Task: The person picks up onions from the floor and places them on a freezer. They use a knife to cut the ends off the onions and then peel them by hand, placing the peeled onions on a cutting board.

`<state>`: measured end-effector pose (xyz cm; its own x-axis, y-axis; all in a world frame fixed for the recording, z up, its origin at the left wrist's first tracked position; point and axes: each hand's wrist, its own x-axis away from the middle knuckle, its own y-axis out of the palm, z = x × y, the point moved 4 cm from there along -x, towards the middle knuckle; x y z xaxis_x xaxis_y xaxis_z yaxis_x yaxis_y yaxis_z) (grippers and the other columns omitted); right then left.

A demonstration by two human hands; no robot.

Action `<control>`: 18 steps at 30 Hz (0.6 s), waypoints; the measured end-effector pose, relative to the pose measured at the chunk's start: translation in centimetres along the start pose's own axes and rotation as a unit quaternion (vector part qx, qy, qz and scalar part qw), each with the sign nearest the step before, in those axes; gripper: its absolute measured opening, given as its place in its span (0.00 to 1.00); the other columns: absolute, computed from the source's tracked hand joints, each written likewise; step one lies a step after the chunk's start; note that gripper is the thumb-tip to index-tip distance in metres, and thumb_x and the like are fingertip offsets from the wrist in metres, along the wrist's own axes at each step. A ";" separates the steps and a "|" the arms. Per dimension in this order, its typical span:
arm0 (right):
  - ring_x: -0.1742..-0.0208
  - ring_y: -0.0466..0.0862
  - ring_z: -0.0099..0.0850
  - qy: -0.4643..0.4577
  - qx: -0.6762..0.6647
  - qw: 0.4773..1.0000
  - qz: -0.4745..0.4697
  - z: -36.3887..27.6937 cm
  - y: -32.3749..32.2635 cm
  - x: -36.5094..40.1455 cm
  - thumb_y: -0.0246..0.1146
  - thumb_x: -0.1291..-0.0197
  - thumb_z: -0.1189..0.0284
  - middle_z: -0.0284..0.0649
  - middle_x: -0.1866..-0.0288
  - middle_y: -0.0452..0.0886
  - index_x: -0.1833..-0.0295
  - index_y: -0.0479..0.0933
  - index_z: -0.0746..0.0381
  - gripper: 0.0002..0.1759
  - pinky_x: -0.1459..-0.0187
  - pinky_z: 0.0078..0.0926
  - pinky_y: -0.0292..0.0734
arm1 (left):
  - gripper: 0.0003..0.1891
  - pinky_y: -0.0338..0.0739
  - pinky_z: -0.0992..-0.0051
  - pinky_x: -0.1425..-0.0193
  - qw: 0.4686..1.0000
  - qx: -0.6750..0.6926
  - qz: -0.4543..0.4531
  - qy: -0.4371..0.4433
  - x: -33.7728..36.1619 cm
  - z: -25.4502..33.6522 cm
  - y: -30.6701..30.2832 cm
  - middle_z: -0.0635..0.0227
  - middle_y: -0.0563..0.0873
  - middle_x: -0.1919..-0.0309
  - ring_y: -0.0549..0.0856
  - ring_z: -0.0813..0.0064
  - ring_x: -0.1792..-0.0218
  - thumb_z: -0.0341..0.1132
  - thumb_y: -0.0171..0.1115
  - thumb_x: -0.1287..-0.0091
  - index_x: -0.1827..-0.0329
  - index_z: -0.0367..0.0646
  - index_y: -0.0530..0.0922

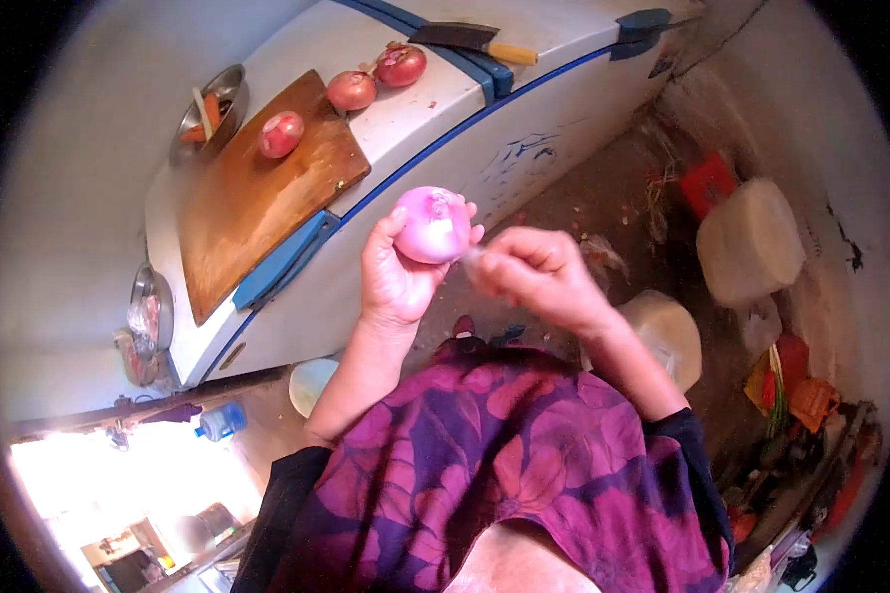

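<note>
A smooth pink-purple onion (433, 225) rests in my left hand (402, 267), with the fingers wrapped round it. Close by on its right is my right hand (534, 274), its fingers pinched together near the onion's lower side. Something pale and thin shows at those fingertips, too blurred to make out. One reddish onion (281, 134) lies on the wooden cutting board (257, 208). Beyond the board's corner, two more onions, one (352, 91) beside the other (400, 64), sit on the white surface.
A cleaver (455, 37) with a wooden handle lies at the top. The metal bowl (225, 104) at the board's left holds orange and white pieces. Pale plastic containers, one (752, 242) beside a red object (708, 184), stand on the floor at right.
</note>
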<state>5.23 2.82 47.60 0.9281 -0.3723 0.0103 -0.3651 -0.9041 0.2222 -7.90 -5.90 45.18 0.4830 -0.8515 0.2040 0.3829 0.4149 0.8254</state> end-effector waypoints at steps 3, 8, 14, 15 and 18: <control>0.72 0.79 0.17 0.052 -0.022 0.997 0.061 0.8 -4.1 -0.4 0.59 0.35 0.69 0.31 0.71 0.82 0.61 0.79 0.60 0.07 0.74 0.14 0.72 | 0.30 0.74 0.49 0.40 0.994 0.058 -0.042 -0.082 0.3 1.4 -1.3 0.44 0.77 0.45 0.76 0.47 0.42 0.48 0.56 0.38 0.42 0.30 0.69; 0.52 0.80 0.56 0.174 0.658 0.710 0.183 5.9 -11.9 -0.5 0.66 0.47 0.70 0.54 0.48 0.78 0.47 0.74 0.62 0.21 0.55 0.46 0.77 | 0.35 0.77 0.49 0.44 0.995 0.029 -0.066 -0.067 -0.1 4.2 -3.2 0.41 0.74 0.42 0.75 0.43 0.41 0.52 0.57 0.39 0.39 0.30 0.67; 0.64 0.78 0.50 0.062 0.591 0.743 0.307 11.3 -15.6 -0.6 0.62 0.44 0.69 0.48 0.66 0.77 0.64 0.75 0.61 0.07 0.65 0.40 0.72 | 0.34 0.79 0.48 0.49 0.999 -0.008 0.041 0.001 -1.2 11.8 -9.5 0.41 0.75 0.43 0.76 0.42 0.43 0.52 0.61 0.41 0.39 0.34 0.68; 0.64 0.78 0.51 0.110 0.581 0.745 0.308 11.6 -15.2 -1.0 0.62 0.44 0.67 0.51 0.66 0.77 0.65 0.75 0.61 0.09 0.65 0.42 0.71 | 0.32 0.80 0.49 0.51 0.998 -0.025 0.047 -0.038 -1.6 13.9 -11.9 0.43 0.77 0.45 0.79 0.43 0.47 0.52 0.59 0.39 0.39 0.38 0.68; 0.62 0.81 0.50 0.145 0.607 0.732 0.274 13.7 -14.2 -2.4 0.62 0.43 0.60 0.50 0.67 0.81 0.64 0.76 0.63 0.15 0.63 0.41 0.75 | 0.25 0.82 0.55 0.55 0.973 -0.126 0.179 0.072 -2.2 21.2 -17.6 0.52 0.81 0.51 0.83 0.53 0.54 0.45 0.63 0.39 0.42 0.43 0.71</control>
<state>7.18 13.71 31.02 0.5301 -0.8478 0.0181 -0.3219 -0.2209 -0.9207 -32.35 -18.14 41.40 0.7190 -0.5923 0.3636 0.3424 0.7571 0.5563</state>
